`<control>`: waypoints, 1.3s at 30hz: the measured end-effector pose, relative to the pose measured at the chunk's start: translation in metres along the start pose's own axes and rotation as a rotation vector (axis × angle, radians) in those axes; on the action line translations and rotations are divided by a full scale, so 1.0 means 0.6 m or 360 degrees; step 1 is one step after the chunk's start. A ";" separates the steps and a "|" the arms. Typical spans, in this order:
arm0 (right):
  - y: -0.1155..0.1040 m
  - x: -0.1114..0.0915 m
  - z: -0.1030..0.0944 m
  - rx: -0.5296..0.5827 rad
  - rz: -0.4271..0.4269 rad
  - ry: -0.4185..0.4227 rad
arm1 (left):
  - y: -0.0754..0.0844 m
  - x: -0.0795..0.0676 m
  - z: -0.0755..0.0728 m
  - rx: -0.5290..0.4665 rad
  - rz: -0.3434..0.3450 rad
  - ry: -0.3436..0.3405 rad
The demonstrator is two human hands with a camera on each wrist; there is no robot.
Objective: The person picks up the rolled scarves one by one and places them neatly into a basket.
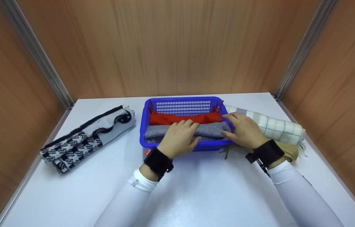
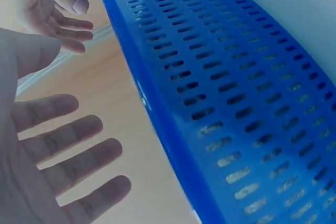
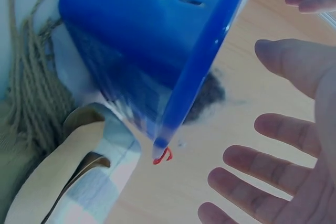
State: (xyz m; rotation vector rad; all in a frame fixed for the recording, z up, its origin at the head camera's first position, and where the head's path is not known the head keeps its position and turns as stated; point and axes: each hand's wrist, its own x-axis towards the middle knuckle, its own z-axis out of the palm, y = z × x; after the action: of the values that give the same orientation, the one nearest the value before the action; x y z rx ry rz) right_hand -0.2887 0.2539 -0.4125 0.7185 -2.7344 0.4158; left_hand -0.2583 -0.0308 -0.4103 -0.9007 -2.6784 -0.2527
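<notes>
A blue plastic basket with slotted walls stands on the table. Inside it lie a rolled red cloth and, nearer me, a rolled grey cloth. My left hand is over the basket's front side, overlapping the grey roll in the head view; its fingers are spread and hold nothing in the left wrist view. At the basket's right end is my right hand. The right wrist view shows its fingers relaxed and apart, with a grey fuzzy end showing past the rim.
To the left lies a folded black-and-white patterned knit cloth. A cream checked fringed cloth lies right of the basket, with a tan fringed cloth in front of it, partly behind my right wrist. Wooden panels enclose the white table.
</notes>
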 end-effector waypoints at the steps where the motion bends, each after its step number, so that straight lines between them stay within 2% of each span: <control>1: 0.002 -0.002 -0.001 -0.0003 0.0000 -0.0002 | 0.001 0.000 0.001 0.0007 0.0008 0.0005; 16: 0.046 -0.038 -0.016 -0.0030 0.0064 -0.0024 | 0.018 0.009 0.014 0.0087 0.0115 0.0057; 27: 0.069 -0.067 -0.029 -0.0088 0.0089 -0.0031 | 0.035 0.017 0.019 0.0123 0.0162 0.0030; 33: 0.079 -0.076 -0.033 -0.0147 0.0116 -0.0100 | 0.045 0.019 0.022 0.0123 0.0168 -0.0002; 39: 0.093 -0.084 -0.036 -0.0168 0.0154 -0.0204 | 0.052 0.020 0.027 0.0122 0.0203 0.0020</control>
State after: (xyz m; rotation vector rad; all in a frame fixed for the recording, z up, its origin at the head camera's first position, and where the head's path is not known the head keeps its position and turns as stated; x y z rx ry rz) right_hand -0.2710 0.3297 -0.4211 0.6073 -2.8948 0.2513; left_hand -0.2519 0.0048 -0.4193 -1.0370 -2.5874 -0.1255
